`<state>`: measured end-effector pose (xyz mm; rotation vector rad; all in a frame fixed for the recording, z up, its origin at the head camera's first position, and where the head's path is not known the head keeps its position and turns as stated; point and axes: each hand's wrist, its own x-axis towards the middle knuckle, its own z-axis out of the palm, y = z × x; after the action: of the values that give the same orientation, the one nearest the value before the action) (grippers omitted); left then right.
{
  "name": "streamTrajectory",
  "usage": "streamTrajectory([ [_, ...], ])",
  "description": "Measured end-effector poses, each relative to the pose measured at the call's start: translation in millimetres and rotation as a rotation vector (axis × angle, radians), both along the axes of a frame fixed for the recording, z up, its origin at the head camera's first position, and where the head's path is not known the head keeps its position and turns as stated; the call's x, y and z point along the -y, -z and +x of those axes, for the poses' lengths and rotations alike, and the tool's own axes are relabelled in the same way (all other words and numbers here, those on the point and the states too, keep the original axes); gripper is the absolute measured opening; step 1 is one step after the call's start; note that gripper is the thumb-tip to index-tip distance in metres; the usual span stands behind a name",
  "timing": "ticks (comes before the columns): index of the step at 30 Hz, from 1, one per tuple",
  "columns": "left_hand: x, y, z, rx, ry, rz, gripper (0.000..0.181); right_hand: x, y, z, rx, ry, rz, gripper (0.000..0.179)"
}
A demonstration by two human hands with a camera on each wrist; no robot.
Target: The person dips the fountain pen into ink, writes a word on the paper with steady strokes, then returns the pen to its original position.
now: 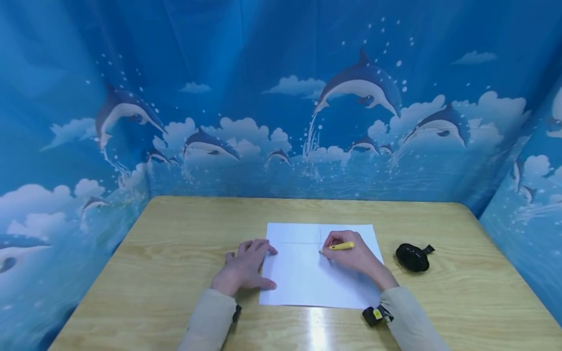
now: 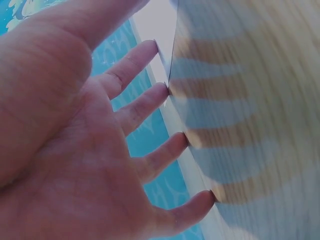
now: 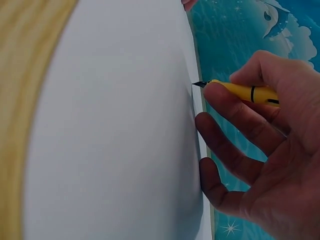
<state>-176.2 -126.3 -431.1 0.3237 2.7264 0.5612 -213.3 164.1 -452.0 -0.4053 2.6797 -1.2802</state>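
A yellow fountain pen (image 1: 342, 246) with a dark nib is pinched between the thumb and fingers of my right hand (image 1: 354, 253). Its nib meets a white sheet of paper (image 1: 298, 278) lying on the table, at the lower end of a thin vertical line that crosses a horizontal one. In the right wrist view the pen (image 3: 240, 91) points at the sheet, and the other fingertips rest against the paper. My left hand (image 1: 247, 267) lies with spread fingers at the sheet's left edge, thumb and index tip on the paper. The left wrist view shows several fingertips (image 2: 177, 140) touching the wood.
A small black dish-like object (image 1: 412, 257) with a short tab sits on the wooden table (image 1: 184, 253), right of the paper. A blue curtain printed with dolphins (image 1: 263, 122) hangs behind the table and along both sides.
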Motion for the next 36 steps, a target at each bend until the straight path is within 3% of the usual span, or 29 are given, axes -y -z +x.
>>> streamTrajectory([
  [14,-0.8,-1.6,-0.8,-0.013,0.006,0.016,0.071,-1.1,-1.5,6.3,0.013,-0.066,-0.025,0.006],
  [36,0.9,2.2,-1.5,-0.009,0.003,0.011,0.071,5.3,3.0,12.7,0.108,-0.156,-0.074,0.003],
])
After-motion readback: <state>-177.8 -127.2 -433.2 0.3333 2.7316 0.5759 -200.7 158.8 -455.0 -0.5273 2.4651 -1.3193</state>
